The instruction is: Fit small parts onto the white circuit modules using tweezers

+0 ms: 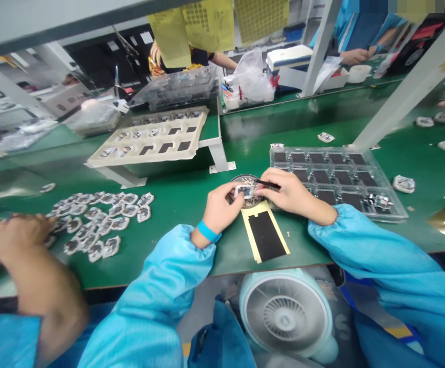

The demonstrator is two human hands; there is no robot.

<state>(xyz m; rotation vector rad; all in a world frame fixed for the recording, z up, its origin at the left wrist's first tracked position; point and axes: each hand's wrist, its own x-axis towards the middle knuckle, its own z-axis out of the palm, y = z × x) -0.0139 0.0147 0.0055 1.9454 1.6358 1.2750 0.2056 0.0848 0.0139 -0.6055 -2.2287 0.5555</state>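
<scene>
Between finger and thumb, my left hand (pixel 222 207) holds a small white-rimmed electronic part (pixel 244 192). My right hand (pixel 289 191) is closed on dark tweezers (pixel 267 183), and its fingertips are close to that part. Beneath both hands lies a round dish (pixel 251 178) with many tiny pieces in it, partly hidden by the fingers. Just in front of the dish, a black sheet on yellow backing (pixel 267 235) rests on the green bench. To the right of my right hand stands a clear compartment tray (pixel 389 207) with black pads and a few parts.
Many similar white-rimmed parts (pixel 103 212) are spread at left, beside a co-worker's hand (pixel 21 235). A beige tray (pixel 145 159) sits on a raised stand (pixel 219 153). A slanted post (pixel 410 82) rises at right. A fan (pixel 285 314) is below the bench edge.
</scene>
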